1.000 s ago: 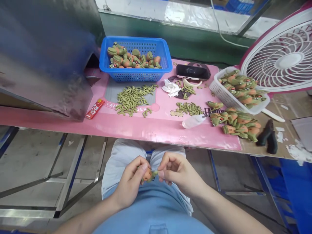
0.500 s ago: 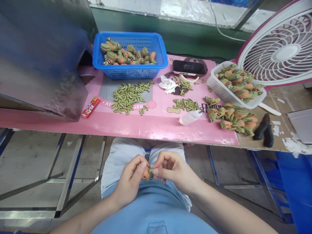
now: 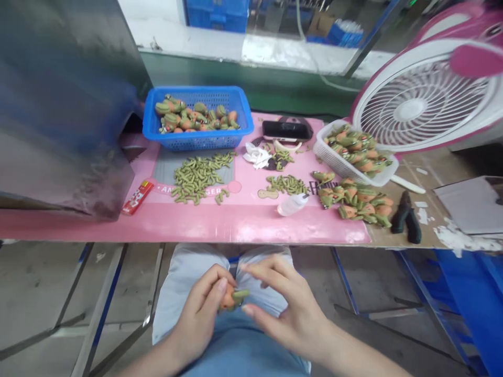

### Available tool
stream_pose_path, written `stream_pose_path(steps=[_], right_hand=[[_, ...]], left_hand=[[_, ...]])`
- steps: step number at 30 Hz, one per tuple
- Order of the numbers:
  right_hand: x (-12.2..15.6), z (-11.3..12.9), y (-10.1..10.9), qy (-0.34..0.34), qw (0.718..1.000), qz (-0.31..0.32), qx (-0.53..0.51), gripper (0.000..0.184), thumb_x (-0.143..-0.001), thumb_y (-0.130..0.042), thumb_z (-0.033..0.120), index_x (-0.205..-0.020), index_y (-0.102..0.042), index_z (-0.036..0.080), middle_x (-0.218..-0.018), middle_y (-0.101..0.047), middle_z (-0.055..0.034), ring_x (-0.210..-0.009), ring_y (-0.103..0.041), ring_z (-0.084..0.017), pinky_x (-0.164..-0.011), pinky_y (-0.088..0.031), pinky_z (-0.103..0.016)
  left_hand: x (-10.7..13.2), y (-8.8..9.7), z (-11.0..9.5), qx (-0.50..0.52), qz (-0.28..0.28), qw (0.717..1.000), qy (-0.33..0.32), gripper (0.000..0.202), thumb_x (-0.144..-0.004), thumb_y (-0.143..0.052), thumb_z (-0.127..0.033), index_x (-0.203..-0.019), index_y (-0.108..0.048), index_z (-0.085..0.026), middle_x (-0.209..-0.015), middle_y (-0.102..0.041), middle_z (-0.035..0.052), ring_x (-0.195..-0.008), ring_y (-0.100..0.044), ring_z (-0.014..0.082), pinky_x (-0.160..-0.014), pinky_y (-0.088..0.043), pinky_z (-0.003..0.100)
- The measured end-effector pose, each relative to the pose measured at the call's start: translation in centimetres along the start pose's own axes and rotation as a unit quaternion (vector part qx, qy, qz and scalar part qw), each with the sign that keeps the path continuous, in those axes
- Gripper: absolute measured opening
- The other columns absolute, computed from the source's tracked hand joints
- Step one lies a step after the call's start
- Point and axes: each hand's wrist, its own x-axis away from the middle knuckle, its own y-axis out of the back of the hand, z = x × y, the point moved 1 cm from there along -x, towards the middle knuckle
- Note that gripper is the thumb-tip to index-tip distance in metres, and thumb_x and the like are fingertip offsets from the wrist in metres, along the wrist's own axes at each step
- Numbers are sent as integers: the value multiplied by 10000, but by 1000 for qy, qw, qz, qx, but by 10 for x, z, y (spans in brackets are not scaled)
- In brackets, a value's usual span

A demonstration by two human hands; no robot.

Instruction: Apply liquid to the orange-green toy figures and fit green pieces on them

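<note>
Over my lap, my left hand (image 3: 200, 314) is closed on a small orange and green toy figure (image 3: 231, 298). My right hand (image 3: 283, 306) hovers just right of it with the fingers spread, holding nothing. On the pink table top (image 3: 236, 220) lie two piles of small green parts (image 3: 196, 177) (image 3: 286, 184). A blue basket (image 3: 196, 118) at the back holds several of the same figures. A white basket (image 3: 346, 159) on the right holds more, with a loose heap of figures (image 3: 356, 199) in front of it.
A small clear bottle (image 3: 293, 204) lies near the table's front edge. A red packet (image 3: 137, 197) is at the left beside a grey metal housing (image 3: 58, 104). A phone (image 3: 286, 130), crumpled tissue (image 3: 256, 155), black pliers (image 3: 406, 225) and a pink fan (image 3: 424, 99) are also there.
My right hand has let go of the figure and opened its fingers. The camera tilted up, so the table sits lower in view.
</note>
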Motion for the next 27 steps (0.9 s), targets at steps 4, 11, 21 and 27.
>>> stream_pose_path(steps=[4, 11, 21, 27], right_hand=[[-4, 6, 15, 45, 999, -29, 10, 389, -858, -502, 328, -1223, -413, 227, -953, -521, -63, -834, -503, -178, -741, -452, -310], [-14, 6, 27, -12, 976, 60, -208, 240, -837, -549, 425, -922, -550, 201, -777, -530, -9, -632, -500, -113, -555, -423, -208], [-16, 10, 41, 61, 984, 114, -124, 225, -853, -521, 419, -886, -572, 202, -775, -568, -12, -667, -515, -122, -623, -437, -221], [-20, 2, 42, 77, 984, 107, -119, 223, -853, -529, 393, -893, -579, 179, -804, -594, -31, -714, -547, -127, -661, -446, -223]], left_hand=[[-13, 7, -22, -84, 57, 987, -126, 253, -860, -429, -421, -859, -579, -217, -726, -567, 14, -654, -515, 163, -607, -412, 245], [-23, 2, -41, -136, 155, 946, -251, 279, -822, -496, -400, -1001, -591, -207, -860, -630, 97, -810, -592, 249, -723, -466, 328], [-35, -8, -54, -183, 216, 949, -138, 309, -535, -798, -348, -732, -608, -204, -662, -634, 47, -556, -552, 202, -562, -411, 277], [-30, -3, -55, -173, 213, 956, -108, 281, -512, -810, -335, -690, -626, -220, -660, -627, 27, -555, -547, 198, -545, -405, 275]])
